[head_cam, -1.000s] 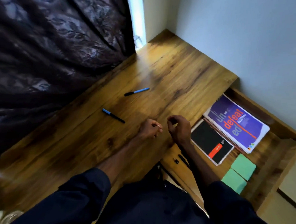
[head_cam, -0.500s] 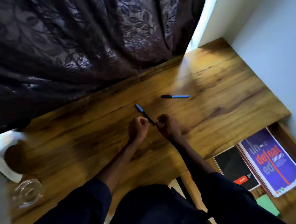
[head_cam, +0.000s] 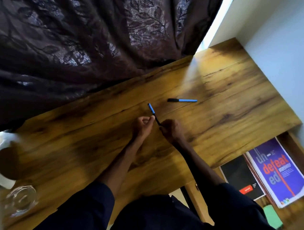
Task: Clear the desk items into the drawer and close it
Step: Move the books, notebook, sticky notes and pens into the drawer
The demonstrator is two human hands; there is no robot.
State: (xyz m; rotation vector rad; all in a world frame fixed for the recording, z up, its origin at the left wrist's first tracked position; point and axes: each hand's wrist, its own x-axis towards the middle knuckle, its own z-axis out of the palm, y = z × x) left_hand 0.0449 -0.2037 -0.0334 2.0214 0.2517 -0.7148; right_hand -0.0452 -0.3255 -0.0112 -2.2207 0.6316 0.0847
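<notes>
as seen from head cam: pinching black end of blue-capped pen (head_cam: 151,110) with right hand (head_cam: 172,132), cap end pointing toward curtain (head_cam: 81,40). touching pen shaft with thumb of curled left hand (head_cam: 143,126); gripping or not, cannot tell. lying flat farther out on desk (head_cam: 228,94): second pen (head_cam: 182,100). resting in open drawer (head_cam: 294,150) at right: purple book (head_cam: 276,172), black notebook (head_cam: 239,175), green pad (head_cam: 272,216).
</notes>
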